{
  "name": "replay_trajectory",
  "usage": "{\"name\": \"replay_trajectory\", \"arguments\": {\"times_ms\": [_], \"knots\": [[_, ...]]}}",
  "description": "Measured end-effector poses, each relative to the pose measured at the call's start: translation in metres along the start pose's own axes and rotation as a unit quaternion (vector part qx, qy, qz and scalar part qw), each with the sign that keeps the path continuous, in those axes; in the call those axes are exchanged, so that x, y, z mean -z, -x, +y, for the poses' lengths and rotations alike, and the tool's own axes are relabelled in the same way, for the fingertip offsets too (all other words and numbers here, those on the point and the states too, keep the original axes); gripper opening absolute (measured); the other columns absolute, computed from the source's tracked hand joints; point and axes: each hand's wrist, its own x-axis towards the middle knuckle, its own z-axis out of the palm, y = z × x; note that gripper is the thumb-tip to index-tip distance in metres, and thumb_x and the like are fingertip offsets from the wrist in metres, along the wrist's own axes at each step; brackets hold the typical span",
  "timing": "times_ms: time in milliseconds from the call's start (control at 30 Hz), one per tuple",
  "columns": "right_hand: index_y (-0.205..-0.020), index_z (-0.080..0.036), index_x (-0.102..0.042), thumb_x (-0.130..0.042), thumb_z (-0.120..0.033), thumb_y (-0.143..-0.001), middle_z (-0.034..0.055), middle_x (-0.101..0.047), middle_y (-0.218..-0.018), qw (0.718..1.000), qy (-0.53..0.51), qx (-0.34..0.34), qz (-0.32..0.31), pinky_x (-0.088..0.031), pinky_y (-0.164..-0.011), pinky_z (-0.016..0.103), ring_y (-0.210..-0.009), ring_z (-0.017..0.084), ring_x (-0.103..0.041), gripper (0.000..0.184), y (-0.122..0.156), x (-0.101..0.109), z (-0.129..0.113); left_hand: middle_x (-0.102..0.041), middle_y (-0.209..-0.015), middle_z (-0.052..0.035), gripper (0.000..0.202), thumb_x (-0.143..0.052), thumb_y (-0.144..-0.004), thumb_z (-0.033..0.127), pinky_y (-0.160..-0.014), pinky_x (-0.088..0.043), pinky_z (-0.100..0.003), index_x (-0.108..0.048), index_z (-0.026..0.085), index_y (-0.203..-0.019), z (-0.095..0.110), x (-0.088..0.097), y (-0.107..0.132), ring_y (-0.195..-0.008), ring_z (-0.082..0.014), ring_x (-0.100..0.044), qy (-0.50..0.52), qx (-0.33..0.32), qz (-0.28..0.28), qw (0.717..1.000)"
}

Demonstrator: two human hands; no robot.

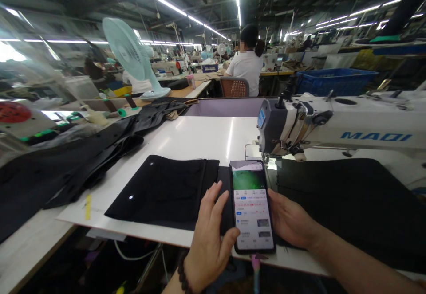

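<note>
A black smartphone (253, 207) with its screen lit is held upright over the table's front edge. My left hand (208, 236) wraps its left side, fingers behind it and thumb on the lower edge; a dark bead bracelet sits on that wrist. My right hand (290, 221) cups the phone's right side. Beneath both hands lies black fabric (163, 190) with small white dots, spread flat on the white table (199, 136). The sewing machine (333, 125), white and marked MAQI, stands just behind the phone, its needle head over the cloth.
A heap of black garments (66, 161) covers the left of the table. A teal desk fan (133, 56) stands at the back left. A person in a white shirt (248, 65) sits facing away at the station ahead. A blue crate (336, 81) is at right.
</note>
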Motion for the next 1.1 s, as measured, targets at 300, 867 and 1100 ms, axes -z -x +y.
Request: {"name": "replay_trajectory", "arguments": {"times_ms": [300, 867, 1100], "knots": [[-0.102, -0.016, -0.065, -0.054, -0.04, -0.082, 0.0082, -0.068, -0.103, 1.0, -0.021, 0.004, -0.008, -0.028, -0.102, 0.041, -0.103, 0.022, -0.058, 0.033, -0.0005, 0.0006, 0.0003, -0.021, -0.143, -0.0148, 0.05, -0.035, -0.091, 0.038, -0.103, -0.027, -0.051, -0.023, 0.019, -0.135, 0.0012, 0.0006, -0.0005, -0.132, -0.0295, -0.021, -0.001, 0.001, 0.001, 1.0], [-0.104, -0.014, -0.065, -0.052, -0.037, -0.084, 0.0073, -0.068, -0.103, 0.999, -0.039, 0.016, -0.026, -0.04, -0.094, 0.033, -0.1, 0.019, -0.06, 0.033, -0.0019, 0.0021, 0.0006, -0.02, -0.143, -0.0134, 0.049, -0.032, -0.092, 0.042, -0.104, -0.026, -0.049, -0.024, 0.018, -0.135, -0.0001, -0.0007, 0.0006, -0.132, -0.0278, -0.02, -0.002, 0.006, 0.001, 1.0], [-0.103, -0.015, -0.065, -0.055, -0.039, -0.082, 0.0065, -0.068, -0.102, 0.999, -0.036, 0.006, -0.023, -0.041, -0.093, 0.033, -0.098, 0.019, -0.06, 0.033, -0.0016, 0.0025, 0.0002, -0.02, -0.143, -0.0134, 0.05, -0.032, -0.092, 0.042, -0.105, -0.026, -0.049, -0.024, 0.018, -0.135, 0.0005, -0.0004, 0.0001, -0.132, -0.0279, -0.021, 0.002, 0.005, 0.001, 1.0]]}}
